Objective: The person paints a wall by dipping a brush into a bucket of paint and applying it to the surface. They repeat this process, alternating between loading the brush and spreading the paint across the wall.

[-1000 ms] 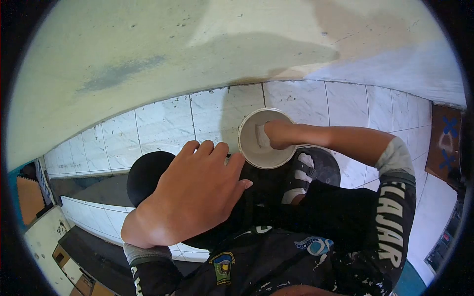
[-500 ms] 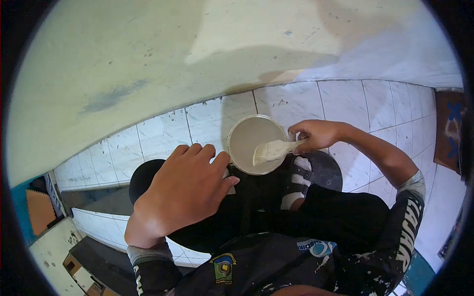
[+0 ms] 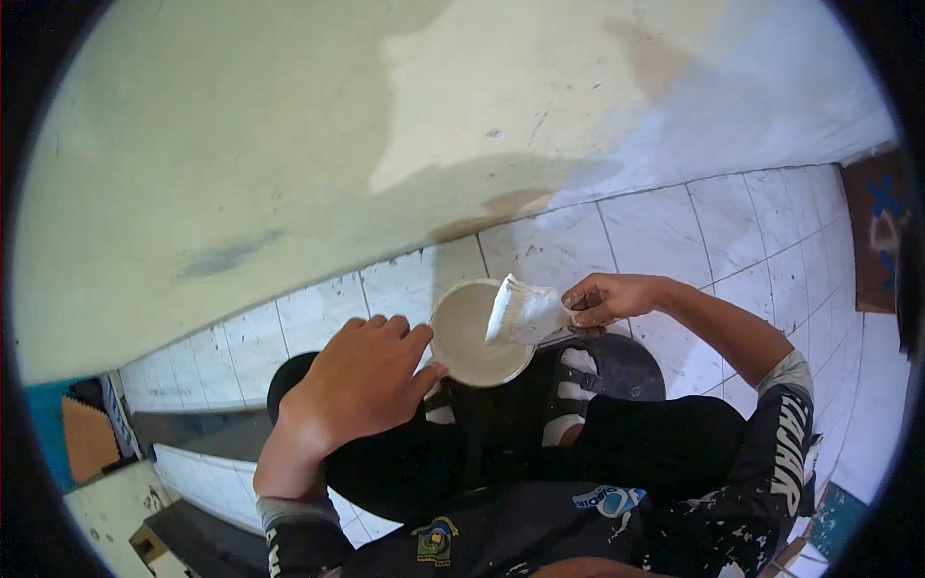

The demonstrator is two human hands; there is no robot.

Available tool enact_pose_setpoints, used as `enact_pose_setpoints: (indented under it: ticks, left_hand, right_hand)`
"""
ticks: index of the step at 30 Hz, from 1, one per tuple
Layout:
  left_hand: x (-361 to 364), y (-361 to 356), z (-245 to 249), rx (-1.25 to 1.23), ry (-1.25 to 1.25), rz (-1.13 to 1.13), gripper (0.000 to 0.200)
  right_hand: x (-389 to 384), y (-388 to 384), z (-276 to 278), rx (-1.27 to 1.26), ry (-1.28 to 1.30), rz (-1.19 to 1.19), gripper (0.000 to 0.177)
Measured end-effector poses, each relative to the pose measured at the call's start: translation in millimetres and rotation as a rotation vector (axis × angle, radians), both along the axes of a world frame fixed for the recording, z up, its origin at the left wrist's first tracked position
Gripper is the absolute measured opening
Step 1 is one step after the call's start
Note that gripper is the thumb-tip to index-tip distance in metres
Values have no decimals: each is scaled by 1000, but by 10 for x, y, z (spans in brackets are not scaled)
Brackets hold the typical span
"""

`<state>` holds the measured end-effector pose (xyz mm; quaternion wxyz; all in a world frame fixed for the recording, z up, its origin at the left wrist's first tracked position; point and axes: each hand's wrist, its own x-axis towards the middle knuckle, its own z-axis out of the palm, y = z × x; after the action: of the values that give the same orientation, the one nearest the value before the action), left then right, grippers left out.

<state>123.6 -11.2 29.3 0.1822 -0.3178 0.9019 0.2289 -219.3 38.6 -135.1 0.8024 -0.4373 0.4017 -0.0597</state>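
My right hand [image 3: 617, 301] is closed round the handle of a wide paintbrush [image 3: 525, 313], whose bristles are coated in white paint. The brush is raised above the right side of a white paint bucket [image 3: 472, 342], bristle edge turned toward the wall. Pale paint shows inside the bucket, which stands between my feet. At the bucket's left side hovers my left hand [image 3: 371, 380], back upward, thumb stretched apart from the bent fingers. The thumb tip overlaps the bucket's rim in this view, and no object shows in this hand.
A cream wall [image 3: 289, 173] with scuffs and a grey patch rises ahead. White tiled floor [image 3: 665, 231] with dark specks runs along its base. My sandalled right foot [image 3: 578, 371] is beside the bucket. A brown board [image 3: 875, 241] with blue marks stands at far right.
The paintbrush has risen and turned, its bristles now pointing up toward the wall. My view has tilted upward, so the bucket sits lower. My left hand stays beside it.
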Motion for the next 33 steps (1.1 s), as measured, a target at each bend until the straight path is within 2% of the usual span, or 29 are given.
enact_pose_setpoints:
  ticks: [2, 3, 8, 10, 12, 14, 18, 21, 24, 26, 30, 32, 33]
  left_hand:
    - [-43, -6, 9, 4, -8, 7, 36]
    - [-43, -2, -11, -15, -14, -4, 37]
    - [-113, -13, 19, -32, -23, -46, 38]
    - [-119, -20, 9, -9, -40, -34, 39]
    - [-118, -39, -5, -11, -55, -45, 40]
    - [-124, -6, 7, 20, -82, -15, 41]
    - [-56, -11, -43, 20, -63, -30, 43]
    - [-49, -13, -29, 47, -129, -7, 44]
    - [-29, -12, -12, 63, -183, 19, 45]
    - [14, -16, -33, 41, -163, 39, 45]
    - [-30, 18, 53, 56, -157, 58, 44]
    - [-41, 31, 73, 65, -157, 61, 43]
    - [-27, 33, 63, 64, -158, 64, 43]
  right_hand:
    - [-64, -13, 82, -80, -28, 39, 20]
    - [-104, 20, 57, -162, -115, -3, 28]
    - [-327, -8, 592, -394, -123, -221, 24]
    - [-340, 42, 925, -387, -142, -618, 30]
    - [-309, 106, 1030, -486, -145, -704, 31]
    - [-252, 244, 999, -620, -156, -1060, 30]
    - [-221, 347, 1072, -627, 9, -1363, 21]
    - [-228, 279, 1523, -678, 111, -1478, 14]
    - [-267, 216, 2073, -854, 37, -1445, 14]
    - [-311, 150, 2302, -1007, 37, -1333, 16]
    - [-200, -22, 2169, -995, 21, -1366, 11]
    - [-129, -65, 1774, -739, 79, -1459, 12]
    - [-137, -58, 1499, -706, 81, -1437, 12]
